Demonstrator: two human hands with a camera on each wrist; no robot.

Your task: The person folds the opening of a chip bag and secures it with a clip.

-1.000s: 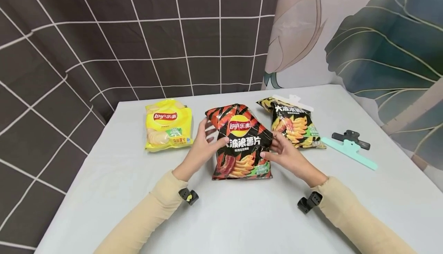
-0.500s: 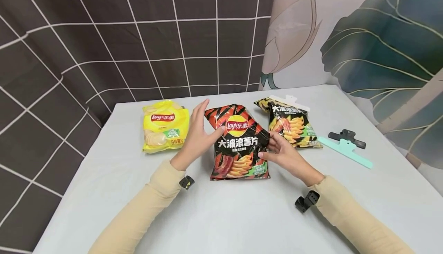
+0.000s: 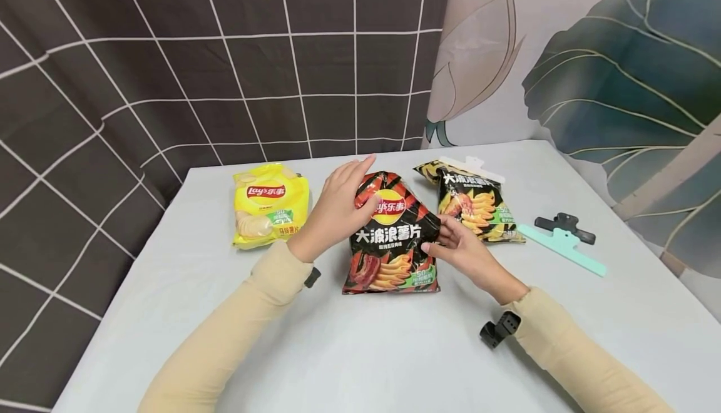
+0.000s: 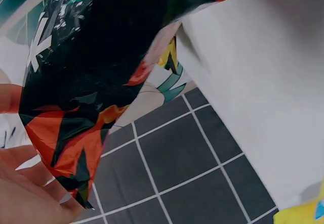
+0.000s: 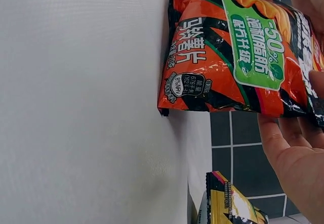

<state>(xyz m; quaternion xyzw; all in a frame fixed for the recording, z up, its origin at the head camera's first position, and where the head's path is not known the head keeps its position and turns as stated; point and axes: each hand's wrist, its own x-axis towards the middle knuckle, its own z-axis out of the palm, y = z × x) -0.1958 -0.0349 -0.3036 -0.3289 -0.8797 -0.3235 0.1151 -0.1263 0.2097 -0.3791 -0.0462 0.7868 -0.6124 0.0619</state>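
A red and black bag of potato chips point(image 3: 388, 244) stands on its bottom edge in the middle of the table, its upper right side slanted inward. My right hand point(image 3: 470, 256) grips its right side, thumb in front and fingers behind, as the right wrist view also shows on the hand point(image 5: 298, 168). Against the bag's upper left corner lies my left hand point(image 3: 338, 209), fingers straight and thumb over the printed logo. In the left wrist view, fingers point(image 4: 30, 176) of this hand rest along the bag's red corner point(image 4: 63, 138); their contact is partly hidden.
A yellow chip bag point(image 3: 270, 206) lies to the left. Behind on the right is a black and yellow chip bag point(image 3: 479, 206) with a white clip point(image 3: 473, 168) across its top. A mint clip point(image 3: 563, 249) and a black clip point(image 3: 566, 226) lie at the right.
My left hand let go of the bag's left side, rose with fingers straightened, then moved right over the upper left corner, which is now covered. My right hand kept its grip.
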